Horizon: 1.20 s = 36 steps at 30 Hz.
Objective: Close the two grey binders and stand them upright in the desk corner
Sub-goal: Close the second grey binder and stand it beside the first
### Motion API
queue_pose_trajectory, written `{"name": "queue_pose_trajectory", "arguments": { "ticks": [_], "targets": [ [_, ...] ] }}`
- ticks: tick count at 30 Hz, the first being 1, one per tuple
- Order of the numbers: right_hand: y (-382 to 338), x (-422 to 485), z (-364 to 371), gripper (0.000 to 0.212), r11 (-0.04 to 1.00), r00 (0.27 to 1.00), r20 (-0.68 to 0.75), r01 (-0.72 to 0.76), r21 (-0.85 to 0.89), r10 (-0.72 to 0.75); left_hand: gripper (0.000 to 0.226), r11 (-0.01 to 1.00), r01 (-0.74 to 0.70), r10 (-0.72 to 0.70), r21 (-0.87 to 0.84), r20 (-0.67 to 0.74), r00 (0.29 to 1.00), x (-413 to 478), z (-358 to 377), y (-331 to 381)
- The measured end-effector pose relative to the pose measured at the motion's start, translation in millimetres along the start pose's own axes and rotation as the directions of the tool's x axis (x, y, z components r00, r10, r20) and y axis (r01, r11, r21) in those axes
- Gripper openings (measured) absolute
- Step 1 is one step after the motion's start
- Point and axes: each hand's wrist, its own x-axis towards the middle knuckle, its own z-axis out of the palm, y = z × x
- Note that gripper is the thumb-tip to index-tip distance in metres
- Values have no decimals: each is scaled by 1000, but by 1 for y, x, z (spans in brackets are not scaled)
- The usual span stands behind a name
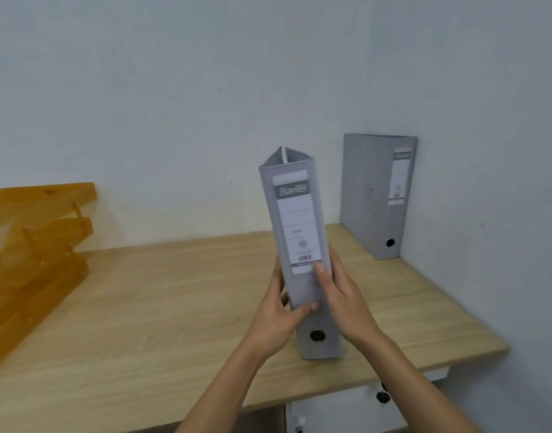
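Observation:
A grey binder (pixel 296 220) stands upright near the desk's front, closed, its labelled spine facing me and leaning slightly left. My left hand (pixel 276 320) clasps its left side with the thumb across the spine. My right hand (pixel 343 295) grips the right side, thumb on the label's lower edge. A second grey binder (pixel 369 195) stands upright and closed in the back right desk corner, against both walls, apart from my hands.
The wooden desk (pixel 143 307) ends at a right edge close to the wall. An orange stacked letter tray (pixel 28 260) sits at the left. A white drawer unit (pixel 346 407) with a lock shows below the desk's front edge.

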Motion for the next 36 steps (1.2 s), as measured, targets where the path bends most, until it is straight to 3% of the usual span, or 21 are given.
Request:
{"name": "queue_pose_trajectory", "arguments": {
  "ticks": [4,8,13,17,20,22,24,29,36],
  "targets": [
    [23,-16,-21,52,999,998,-49,-34,5,35,100,992,114,-120,48,142,982,8,5,-19],
    [48,-22,-39,47,993,994,-27,-108,-39,107,111,984,155,-171,90,200,965,25,20,-38],
    [80,-13,-69,38,966,979,-4,-201,-159,204,114,983,141,-160,120,167,973,59,44,-53],
    [114,3,-99,26,881,966,-26,-245,-405,257,106,985,145,-158,95,145,977,87,61,-74],
    [150,17,-110,28,782,972,-121,-232,-579,199,97,986,148,-155,76,100,983,112,75,-87],
    [164,34,-115,27,727,960,-205,-277,-629,188,104,984,134,-144,121,73,987,134,85,-95],
    [173,54,-121,29,686,942,-274,-330,-649,194,111,974,123,-133,191,44,990,157,95,-101],
    [198,104,-143,39,625,914,-357,-396,-672,195,95,944,96,-87,315,-40,995,212,121,-121],
    [212,142,-155,36,584,830,-520,-528,-616,202,95,946,92,-66,311,-91,994,262,137,-135]
  ]
}}
